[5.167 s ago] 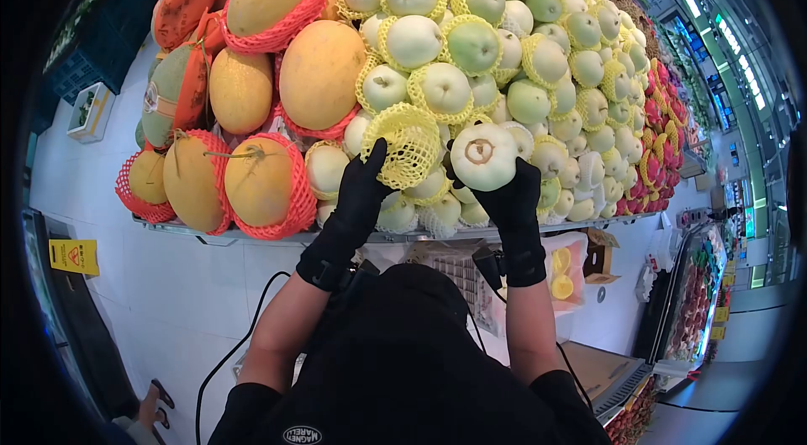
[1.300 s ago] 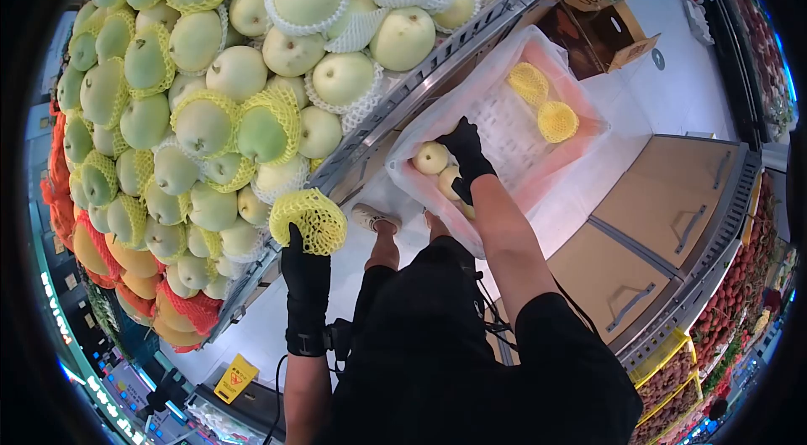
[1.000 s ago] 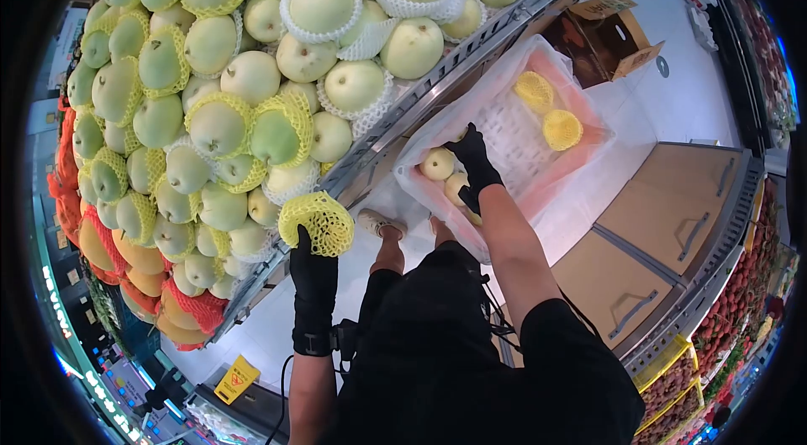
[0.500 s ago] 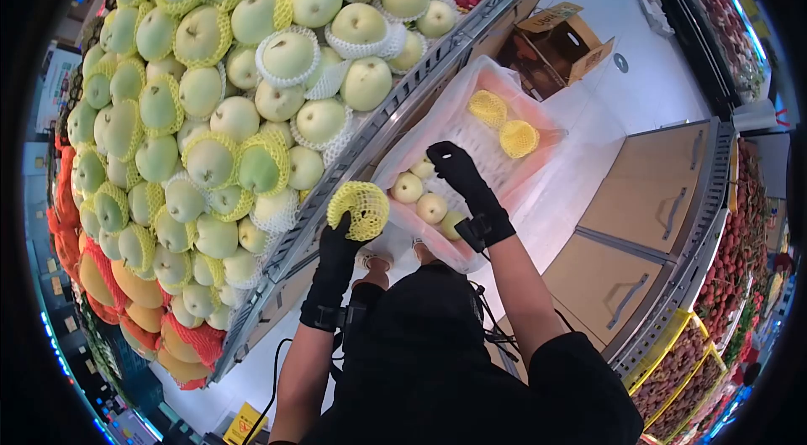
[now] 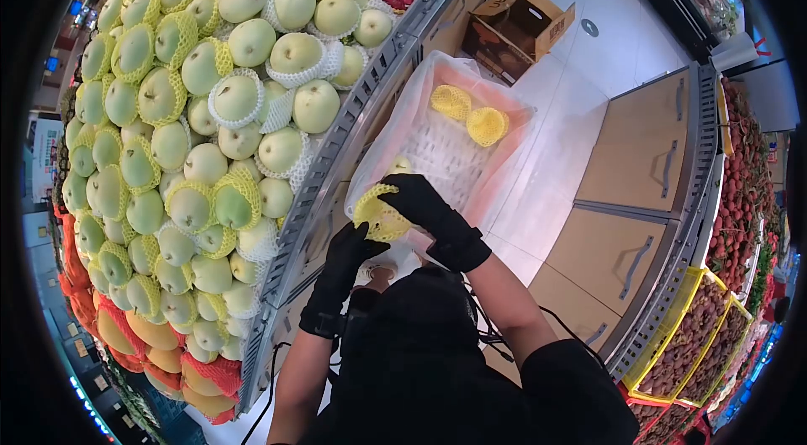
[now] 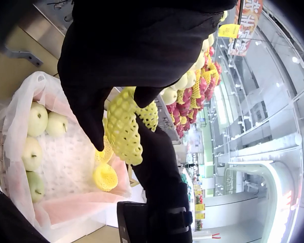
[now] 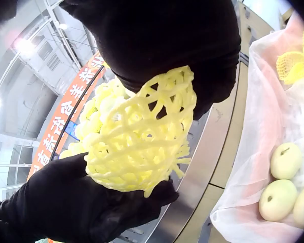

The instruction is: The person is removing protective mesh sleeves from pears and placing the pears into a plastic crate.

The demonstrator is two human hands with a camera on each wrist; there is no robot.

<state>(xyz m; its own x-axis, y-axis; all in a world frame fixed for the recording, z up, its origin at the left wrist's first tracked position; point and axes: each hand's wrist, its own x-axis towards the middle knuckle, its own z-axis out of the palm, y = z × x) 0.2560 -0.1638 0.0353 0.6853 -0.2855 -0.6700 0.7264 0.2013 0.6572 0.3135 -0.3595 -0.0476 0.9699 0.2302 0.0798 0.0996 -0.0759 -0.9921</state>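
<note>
A yellow foam net sleeve [image 5: 380, 214] hangs between two black-gloved hands. The left hand [image 5: 343, 257] pinches its lower left side, and the right hand [image 5: 416, 203] holds its upper right rim. In the left wrist view the net [image 6: 124, 126] looks partly flattened between the fingers. The right wrist view shows the net [image 7: 142, 136] with no fruit in it. Behind the hands stands a lined crate [image 5: 514, 117]; several pale green fruits [image 6: 32, 154] lie along one side of it, mostly hidden by the hands in the head view.
Two yellow nets [image 5: 487, 126] lie in the crate's far end. Left is a display piled with pale green fruits [image 5: 206, 163], with orange melons [image 5: 118, 332] at its lower end. An open cardboard box [image 5: 517, 29] stands beyond the crate. Brown cabinets [image 5: 630, 151] line the right.
The right hand has left the crate fruits and moved left to take hold of the net. The left hand still has the net, now nearer the crate. The head view has shifted.
</note>
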